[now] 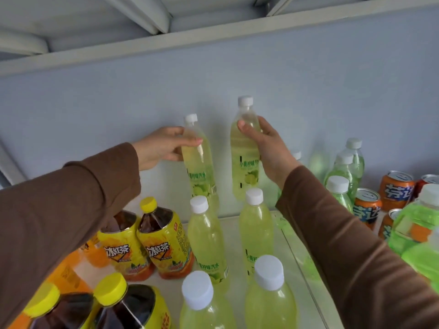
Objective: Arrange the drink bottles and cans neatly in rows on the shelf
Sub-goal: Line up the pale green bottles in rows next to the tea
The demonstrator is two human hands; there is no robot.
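Against the shelf's back wall, the left hand grips one lime soda bottle; the right hand grips another beside it.

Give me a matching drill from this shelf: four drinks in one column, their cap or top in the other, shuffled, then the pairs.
Column A
1. lime soda bottle in the left hand
2. iced tea bottle
3. orange soda can
4. bright green bottle

Column B
a. silver pull-tab top
b. yellow cap
c. white cap, gripped below the neck
d. white cap, standing untouched

Pairs: 1-c, 2-b, 3-a, 4-d
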